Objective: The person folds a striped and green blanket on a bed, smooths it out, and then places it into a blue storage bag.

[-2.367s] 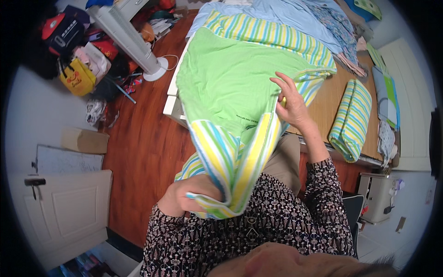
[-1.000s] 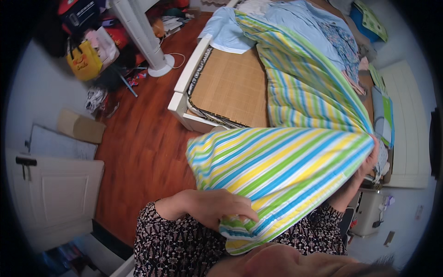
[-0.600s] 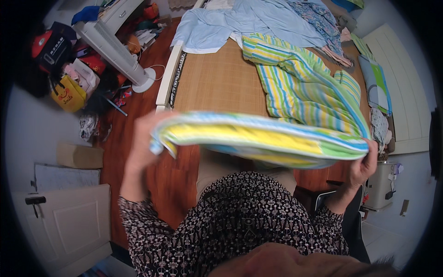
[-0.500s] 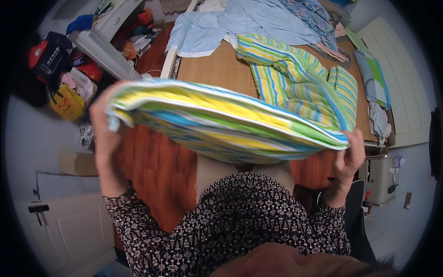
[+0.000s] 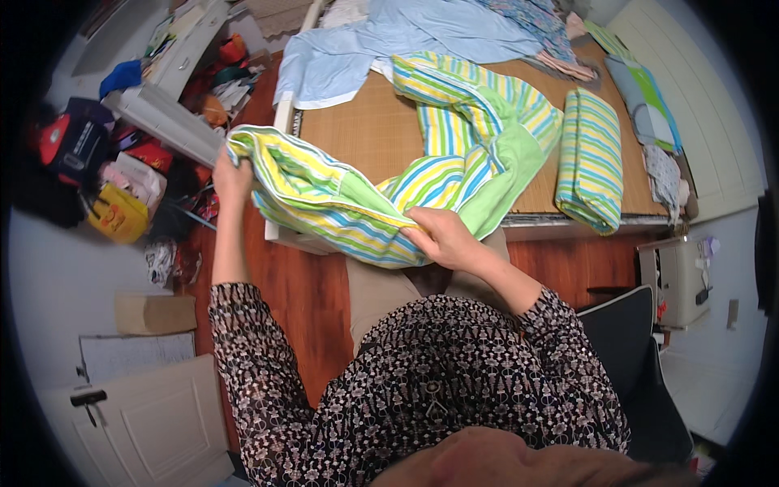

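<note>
The striped cover (image 5: pixel 324 199) lies partly on the bed (image 5: pixel 349 134), the rest held out past its near edge. Left of the bed, the left hand (image 5: pixel 232 174) is closed around one end of it; in front of the bed, the right hand (image 5: pixel 446 239) grips it between thumb and fingers. A rolled striped bundle (image 5: pixel 591 154) rests on the bed's right side — a light-blue sheet (image 5: pixel 426 34) toward its far end.
</note>
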The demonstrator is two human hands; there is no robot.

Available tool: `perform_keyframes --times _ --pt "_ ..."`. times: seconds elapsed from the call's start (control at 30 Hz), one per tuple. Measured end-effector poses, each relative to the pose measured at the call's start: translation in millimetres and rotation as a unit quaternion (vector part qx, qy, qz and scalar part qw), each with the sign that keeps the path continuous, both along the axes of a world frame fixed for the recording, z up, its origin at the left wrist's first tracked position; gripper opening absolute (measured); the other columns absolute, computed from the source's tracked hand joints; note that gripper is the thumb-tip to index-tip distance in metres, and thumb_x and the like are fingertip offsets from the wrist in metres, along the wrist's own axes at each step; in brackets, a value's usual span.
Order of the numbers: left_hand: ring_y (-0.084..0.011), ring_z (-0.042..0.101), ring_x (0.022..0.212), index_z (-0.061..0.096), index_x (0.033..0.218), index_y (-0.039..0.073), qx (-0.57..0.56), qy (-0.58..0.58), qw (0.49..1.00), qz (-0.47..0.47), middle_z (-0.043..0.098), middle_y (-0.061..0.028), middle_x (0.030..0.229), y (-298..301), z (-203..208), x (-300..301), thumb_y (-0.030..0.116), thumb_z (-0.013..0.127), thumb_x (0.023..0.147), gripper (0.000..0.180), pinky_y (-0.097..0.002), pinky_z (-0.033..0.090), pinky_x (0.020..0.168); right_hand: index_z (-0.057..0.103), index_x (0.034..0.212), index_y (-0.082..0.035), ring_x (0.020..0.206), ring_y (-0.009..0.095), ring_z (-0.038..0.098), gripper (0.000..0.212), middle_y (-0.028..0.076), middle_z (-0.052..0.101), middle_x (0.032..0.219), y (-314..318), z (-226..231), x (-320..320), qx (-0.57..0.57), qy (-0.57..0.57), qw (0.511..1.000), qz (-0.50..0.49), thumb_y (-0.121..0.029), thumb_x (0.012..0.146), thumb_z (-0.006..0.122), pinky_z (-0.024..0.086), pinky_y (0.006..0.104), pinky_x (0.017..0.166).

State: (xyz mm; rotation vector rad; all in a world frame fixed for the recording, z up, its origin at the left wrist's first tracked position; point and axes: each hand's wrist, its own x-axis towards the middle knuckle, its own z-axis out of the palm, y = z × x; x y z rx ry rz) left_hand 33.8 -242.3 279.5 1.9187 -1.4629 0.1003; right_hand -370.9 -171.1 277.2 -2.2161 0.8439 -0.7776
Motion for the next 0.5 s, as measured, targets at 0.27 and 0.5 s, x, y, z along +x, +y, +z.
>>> perform_keyframes --times 0.27,0.5 --pt "-0.0382 0.043 0.13 0.04 0.14 0.006 0.004 -0.045 0.885 -0.464 0.052 -0.0204 0.131 93 20 -197 0.022 0.08 0.072 0.08 -0.0489 0.033 0.108 0.058 0.091 -0.003 0.072 0.042 0.061 0.022 0.02 0.063 0.076 -3 -4 6 0.016 0.034 0.999 -0.001 -0.025 0.089 0.059 0.048 0.0488 0.064" --pt "-0.0344 0.061 0.067 0.061 0.088 0.004 0.157 -0.086 0.878 -0.443 0.062 -0.0153 0.071 98 -13 -214 0.031 0.079 0.072 0.036 -0.042 0.049 0.062 0.061 0.095 -0.004 0.09 0.037 0.06 0.019 0.017 0.063 0.088 11 -7 -4 0.0 0.02 0.997 0.071 -0.02 0.084 0.063 0.047 0.0451 0.081"
